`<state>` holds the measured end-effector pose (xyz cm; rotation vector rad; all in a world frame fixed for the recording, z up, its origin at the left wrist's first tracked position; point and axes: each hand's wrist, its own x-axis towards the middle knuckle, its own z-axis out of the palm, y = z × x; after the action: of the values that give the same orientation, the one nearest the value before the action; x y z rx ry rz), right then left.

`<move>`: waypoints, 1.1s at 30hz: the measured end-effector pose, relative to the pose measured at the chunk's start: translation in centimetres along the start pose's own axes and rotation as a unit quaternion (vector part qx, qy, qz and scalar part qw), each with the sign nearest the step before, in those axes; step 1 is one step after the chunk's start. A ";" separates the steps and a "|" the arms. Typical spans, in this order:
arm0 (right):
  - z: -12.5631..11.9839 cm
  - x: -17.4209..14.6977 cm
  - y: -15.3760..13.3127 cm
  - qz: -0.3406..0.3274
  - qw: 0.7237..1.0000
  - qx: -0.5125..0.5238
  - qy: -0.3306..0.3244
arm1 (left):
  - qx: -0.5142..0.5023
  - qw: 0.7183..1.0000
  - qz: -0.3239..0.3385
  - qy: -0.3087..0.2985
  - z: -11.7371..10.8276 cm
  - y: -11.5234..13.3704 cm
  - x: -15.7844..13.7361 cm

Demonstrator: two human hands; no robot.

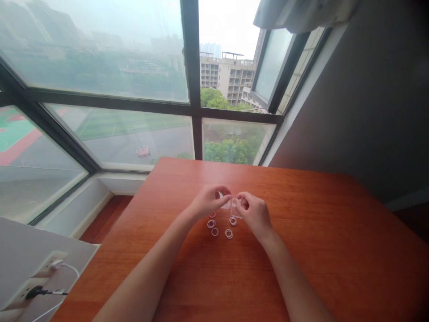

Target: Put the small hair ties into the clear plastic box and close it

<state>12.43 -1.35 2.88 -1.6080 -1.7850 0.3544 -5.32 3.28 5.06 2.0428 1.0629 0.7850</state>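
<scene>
A wide window with dark metal frames point(192, 112) fills the far side of the scene, looking out over hazy buildings, green trees and a sports ground, and a dark grey wall point(375, 103) rises at the right. Below the window stands a reddish-brown wooden table point(335, 250), its glossy top taking up most of the lower picture. At the lower left corner sits a white power strip point(40, 277) with a white cable and a dark plug in it. Both forearms reach in from the bottom edge and meet near the middle of the table. The left hand point(208, 203) and the right hand point(255, 213) are close together, fingertips almost touching, and between them they pinch a small clear plastic piece point(231, 205) held just above the wood; each hand is closed on its own side of it, though what exactly the piece is cannot be told at this size. Just under the hands, lying flat on the table, is a loose cluster of small white rings point(229, 233), near one another but mostly apart, between the two wrists.
</scene>
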 end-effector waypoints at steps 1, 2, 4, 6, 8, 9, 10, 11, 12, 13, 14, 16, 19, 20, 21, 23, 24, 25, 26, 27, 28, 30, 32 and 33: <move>0.0 0.0 0.0 -0.001 1.000 0.003 0.007 | -0.008 1.000 -0.002 -0.012 0.1 0.3 0.0; 0.0 0.0 0.1 -0.002 1.000 0.004 0.012 | -0.014 1.000 -0.003 -0.020 0.2 0.5 -0.1; -0.1 0.0 0.0 -0.008 1.000 0.003 0.017 | -0.022 0.999 -0.002 -0.027 0.3 0.8 -0.1; -0.1 0.0 0.0 -0.012 1.000 0.003 0.020 | -0.028 0.999 -0.003 -0.027 0.4 0.9 -0.1; -0.1 0.0 0.0 -0.013 1.000 0.004 0.023 | -0.035 0.999 -0.009 -0.026 0.4 0.9 -0.1; -0.1 0.0 0.0 -0.012 1.000 0.005 0.024 | -0.037 0.999 -0.014 -0.025 0.5 0.9 -0.1; -0.1 -0.1 0.0 -0.012 1.000 0.005 0.026 | -0.039 0.999 -0.019 -0.024 0.5 0.9 -0.1; -0.1 -0.1 0.0 -0.013 1.000 0.005 0.027 | -0.039 0.999 -0.022 -0.024 0.5 0.8 -0.1; 0.0 -0.1 0.0 -0.015 0.999 0.004 0.028 | -0.039 0.999 -0.023 -0.025 0.5 0.8 -0.1; 0.0 -0.1 0.0 -0.016 0.999 0.002 0.029 | -0.038 0.999 -0.022 -0.026 0.6 0.7 0.0; 0.0 -0.1 -0.1 -0.019 0.999 0.000 0.029 | -0.037 0.999 -0.019 -0.027 0.6 0.7 0.0; 0.0 -0.1 -0.1 -0.022 0.999 -0.005 0.029 | -0.035 0.999 -0.011 -0.024 0.8 0.5 0.0; 0.0 -0.1 -0.2 -0.025 0.999 -0.010 0.031 | -0.031 0.999 -0.007 -0.017 0.9 0.4 0.0; 0.0 -0.2 -0.2 -0.025 0.999 -0.011 0.031 | -0.029 0.999 -0.007 -0.016 0.9 0.3 0.0; 0.0 -0.2 -0.2 -0.025 0.999 -0.012 0.030 | -0.027 0.999 -0.007 -0.015 0.9 0.3 0.0; -0.1 -0.2 -0.3 -0.024 0.999 -0.014 0.028 | -0.024 1.000 -0.008 -0.016 0.8 0.3 0.0; -0.1 -0.2 -0.4 -0.023 0.999 -0.014 0.026 | -0.023 1.000 -0.008 -0.016 0.8 0.3 0.0; -0.1 -0.2 -0.4 -0.022 0.999 -0.014 0.023 | -0.022 1.000 -0.008 -0.016 0.7 0.2 0.0; -0.2 -0.2 -0.5 -0.021 0.999 -0.013 0.020 | -0.022 1.000 -0.008 -0.015 0.7 0.2 0.0; -0.2 -0.2 -0.5 -0.020 1.000 -0.013 0.018 | -0.022 1.000 -0.009 -0.014 0.6 0.1 0.0; -0.2 -0.1 -0.5 -0.020 1.000 -0.014 0.017 | -0.021 1.000 -0.009 -0.012 0.6 0.0 0.0; -0.2 -0.1 -0.5 -0.021 0.999 -0.016 0.017 | -0.016 1.000 -0.007 -0.006 0.6 -0.3 0.0; -0.1 -0.1 -0.4 -0.021 0.999 -0.020 0.018 | -0.005 1.000 -0.001 0.007 0.5 -0.6 0.1; -0.1 -0.1 -0.4 -0.021 0.999 -0.021 0.018 | 0.002 1.000 0.004 0.019 0.5 -0.8 0.1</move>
<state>12.19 -1.51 3.14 -1.5940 -1.8072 0.2683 -5.22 3.55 4.20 2.0431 1.0800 0.8297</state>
